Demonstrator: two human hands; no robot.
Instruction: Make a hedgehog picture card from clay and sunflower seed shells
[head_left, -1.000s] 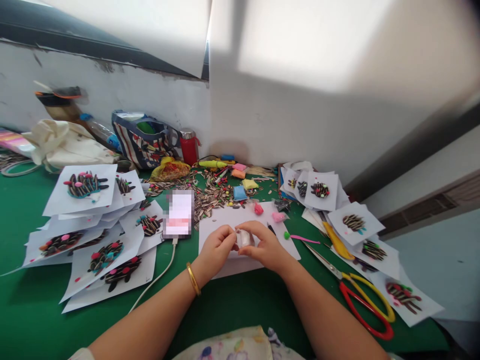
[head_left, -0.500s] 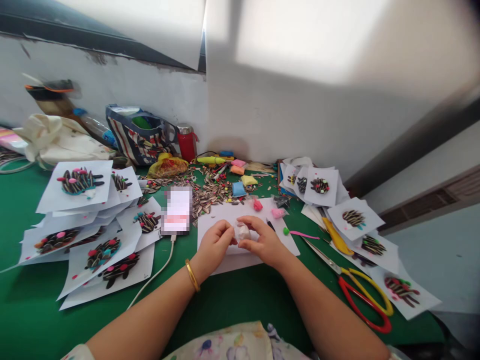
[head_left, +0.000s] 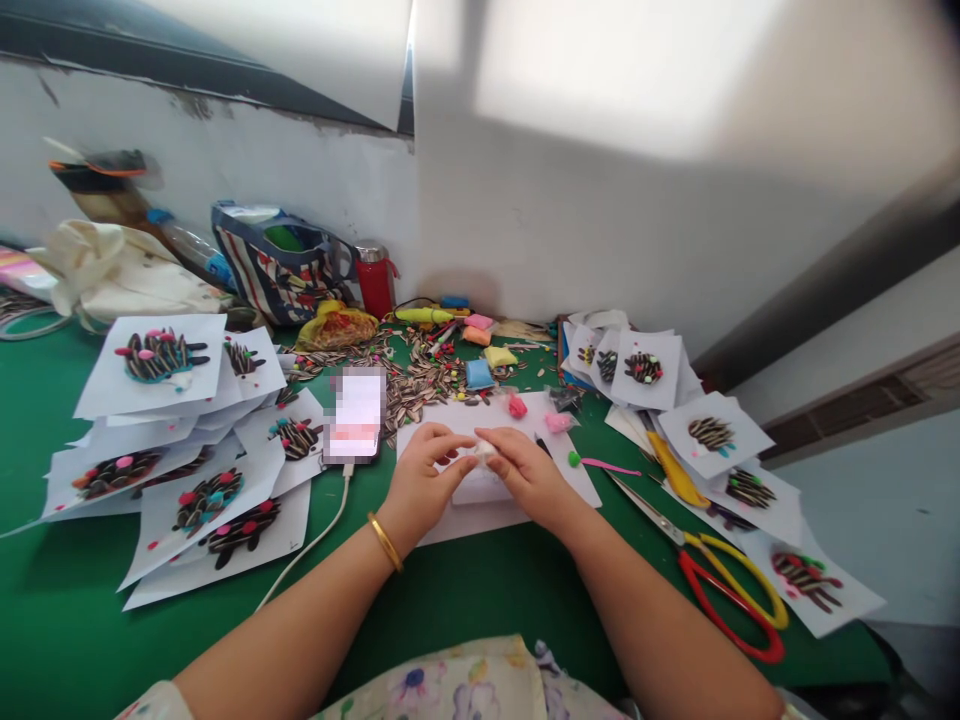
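Observation:
Both hands meet over a white paper sheet (head_left: 431, 520) in the middle of the table. Between the fingertips is a small lump of white modelling clay (head_left: 484, 450), mostly covered by the fingers; a clear wrapper around it can barely be made out. My left hand (head_left: 426, 475) pinches it from the left with thumb and fingers. From the right, my right hand (head_left: 529, 475) closes on the same lump. Behind the hands lie a red clay lump (head_left: 517, 406), a pink clay lump (head_left: 558, 422) and a black one (head_left: 562, 399) in clear wrapping.
Scissors (head_left: 679, 535) lie at the right, beside a yellow-handled cutter (head_left: 675, 470). Seed pictures on paper (head_left: 150, 365) are stacked left, and more (head_left: 709, 435) lie right. A phone (head_left: 354, 415) with a cable, loose sunflower seeds (head_left: 420, 385) and a blue clay pack (head_left: 480, 375) sit behind.
My left fingers have spread and shifted onto the white clay. My right fingers have closed further over it, so less of the lump shows.

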